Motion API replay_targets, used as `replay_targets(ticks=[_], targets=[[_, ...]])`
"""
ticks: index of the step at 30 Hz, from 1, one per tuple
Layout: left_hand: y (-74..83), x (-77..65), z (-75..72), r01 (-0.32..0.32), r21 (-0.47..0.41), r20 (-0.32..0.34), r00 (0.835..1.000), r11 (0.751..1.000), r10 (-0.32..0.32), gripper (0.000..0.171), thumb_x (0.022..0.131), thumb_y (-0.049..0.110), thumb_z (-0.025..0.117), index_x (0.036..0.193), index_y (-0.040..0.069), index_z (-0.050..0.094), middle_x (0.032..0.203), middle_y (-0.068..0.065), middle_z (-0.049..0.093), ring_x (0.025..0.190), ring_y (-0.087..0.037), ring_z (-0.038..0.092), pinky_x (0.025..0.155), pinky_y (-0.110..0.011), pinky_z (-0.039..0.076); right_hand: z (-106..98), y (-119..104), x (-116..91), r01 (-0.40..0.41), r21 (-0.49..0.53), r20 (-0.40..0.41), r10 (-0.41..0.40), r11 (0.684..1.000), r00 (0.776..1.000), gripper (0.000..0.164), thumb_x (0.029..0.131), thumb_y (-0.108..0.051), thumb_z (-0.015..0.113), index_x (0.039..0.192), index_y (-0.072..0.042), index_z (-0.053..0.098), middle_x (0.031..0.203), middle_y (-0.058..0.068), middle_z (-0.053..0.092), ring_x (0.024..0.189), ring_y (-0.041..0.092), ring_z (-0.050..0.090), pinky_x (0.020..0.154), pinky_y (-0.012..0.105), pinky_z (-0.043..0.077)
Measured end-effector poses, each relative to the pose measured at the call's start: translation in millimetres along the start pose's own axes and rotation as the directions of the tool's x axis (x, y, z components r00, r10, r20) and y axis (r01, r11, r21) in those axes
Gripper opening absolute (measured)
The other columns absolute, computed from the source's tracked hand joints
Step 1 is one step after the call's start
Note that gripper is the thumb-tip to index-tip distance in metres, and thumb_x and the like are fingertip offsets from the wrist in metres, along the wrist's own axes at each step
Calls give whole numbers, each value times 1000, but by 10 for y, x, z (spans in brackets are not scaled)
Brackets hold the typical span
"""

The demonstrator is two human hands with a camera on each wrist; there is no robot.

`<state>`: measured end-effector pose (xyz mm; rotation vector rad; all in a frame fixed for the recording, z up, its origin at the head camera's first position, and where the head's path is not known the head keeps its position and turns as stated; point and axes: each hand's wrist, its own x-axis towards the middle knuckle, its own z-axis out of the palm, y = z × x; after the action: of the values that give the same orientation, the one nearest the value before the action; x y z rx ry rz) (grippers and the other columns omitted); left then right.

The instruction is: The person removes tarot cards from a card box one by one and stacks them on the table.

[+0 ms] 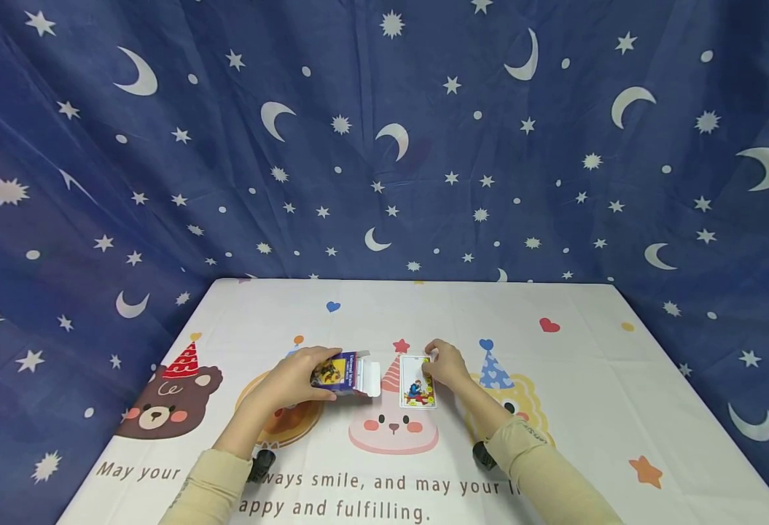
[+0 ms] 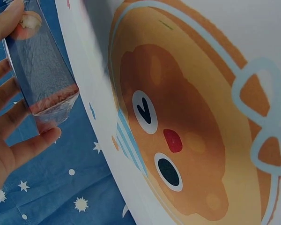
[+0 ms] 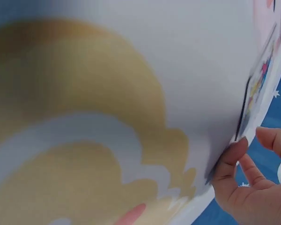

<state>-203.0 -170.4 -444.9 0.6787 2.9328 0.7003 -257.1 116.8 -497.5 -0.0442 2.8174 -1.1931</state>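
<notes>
A blue card box [image 1: 334, 372] with a yellow picture lies sideways in my left hand [image 1: 295, 375], gripped between thumb and fingers. Its white end flap [image 1: 371, 378] is open and points right. In the left wrist view, the hand [image 2: 7, 136] has its thumb and fingers round the glossy box [image 2: 44, 61]. A white-bordered picture card [image 1: 417, 390] rests on the table to the right of the box; whether others lie under it cannot be told. My right hand [image 1: 448, 367] touches the card's right edge. In the right wrist view, its fingertips are spread near the card's end [image 3: 243, 119].
A white tablecloth [image 1: 620, 379] with printed cartoon animals and lettering covers the table. Behind the table's far edge hangs a dark blue curtain [image 1: 332, 65] with moons and stars. Black straps [image 1: 262, 465] sit at both wrists.
</notes>
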Motion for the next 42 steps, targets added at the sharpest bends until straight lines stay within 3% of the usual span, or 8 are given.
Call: replay_targets(ticks=[10,16,24,37,42], targets=[[-33,-24,6,5,13,-4,1000,1000,-5,77,69,28,84,135,8,50,132,-11,57,120,-29,53,104,-48,43,-93,-14,-110,-19,-15,45,19,1000,999,37,83,-8,61,117,4,55,75,10,58,57,14,50,47,19,40],[-83,-66,5,-20,34,-14,1000,999,20,76,69,28,84,133,5,52,129,-13,58,118,-31,54,102,-49,44,-168,65,-253,-72,67,109,65,995,992,32,83,-3,58,114,4,57,68,8,58,52,13,54,47,20,44],[-111,-80,9,-50,42,-16,999,998,51,75,69,28,84,133,4,52,128,-13,59,117,-30,55,101,-48,44,-181,70,-388,-178,189,224,134,966,965,31,86,-1,55,116,2,54,73,10,63,55,14,58,50,24,52],[-59,-49,9,-26,19,-6,1000,999,26,76,69,28,84,134,6,51,130,-13,58,118,-29,55,102,-47,44,-190,97,-400,-201,249,221,147,947,964,32,85,1,53,117,3,54,73,11,62,55,14,57,50,25,54],[-34,-35,16,-16,18,-1,1000,1000,16,76,69,29,84,135,7,51,131,-12,57,120,-28,54,103,-46,44,-211,62,-378,-215,313,204,155,925,966,30,87,1,53,117,3,55,76,11,61,58,14,57,53,25,55]])
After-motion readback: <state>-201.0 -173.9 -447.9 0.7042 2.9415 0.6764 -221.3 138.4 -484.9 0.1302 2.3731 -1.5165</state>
